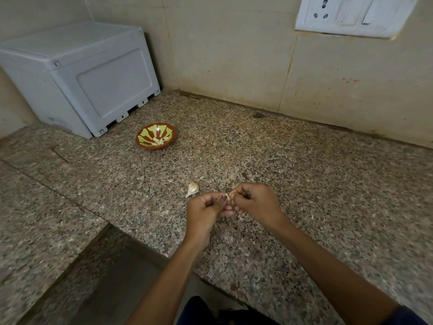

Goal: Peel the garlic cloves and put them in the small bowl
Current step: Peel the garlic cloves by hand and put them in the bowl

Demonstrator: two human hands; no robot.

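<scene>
Low in the middle of the frame, the left hand (206,208) and right hand (255,202) are pinching one garlic clove (230,197) between their curled fingers, working its skin. The small bowl (155,136) is sitting well apart toward the upper left, nearer the left hand. Another unpeeled clove (192,189) is lying on the worktop (316,179) just beside the left hand.

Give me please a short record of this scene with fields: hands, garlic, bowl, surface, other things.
hands: left hand and right hand together pinch one garlic clove above the counter
garlic: one unpeeled clove lies on the counter beside the hands
bowl: small bowl, some peeled cloves inside
surface: speckled granite counter
other things: grey plastic box, wall socket panel
</scene>
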